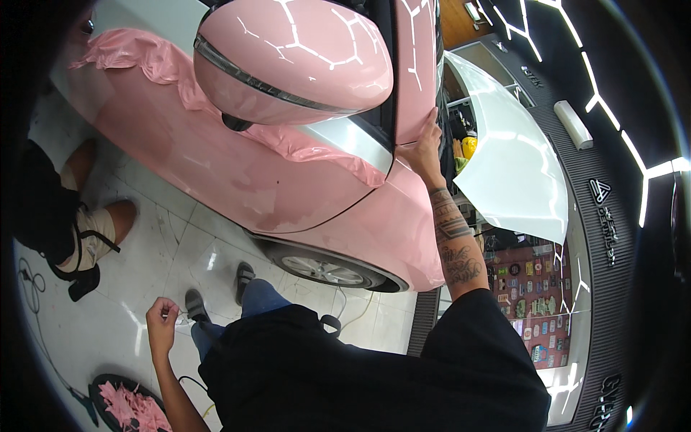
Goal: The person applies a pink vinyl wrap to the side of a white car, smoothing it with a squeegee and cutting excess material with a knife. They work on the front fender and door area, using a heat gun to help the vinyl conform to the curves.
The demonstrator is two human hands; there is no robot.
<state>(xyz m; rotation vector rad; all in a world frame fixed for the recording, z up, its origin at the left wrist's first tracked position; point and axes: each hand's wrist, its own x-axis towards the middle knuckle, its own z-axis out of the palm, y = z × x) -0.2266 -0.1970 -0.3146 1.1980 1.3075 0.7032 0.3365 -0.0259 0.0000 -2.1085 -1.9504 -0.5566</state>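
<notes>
Glossy pink film covers the car's front fender and door (288, 180). A loose, crumpled edge of the pink film (317, 147) runs along the fender top, with white paint showing beside it. Above it sits the pink side mirror (295, 61), with a dark strip across its housing. My right hand (425, 144) lies against the pink windscreen pillar behind the mirror, thumb apart from the fingers. Low on the left, away from the car, my left hand (163, 317) is closed in a pinch. Whatever it may hold is too small to make out.
Another person (65, 216) kneels on the tiled floor at the left. A black tub (101, 385) with pink film scraps stands at lower left, near a cable (43, 324). The front wheel (324, 270) is below the fender. The white raised panel (511, 151) stands at the right.
</notes>
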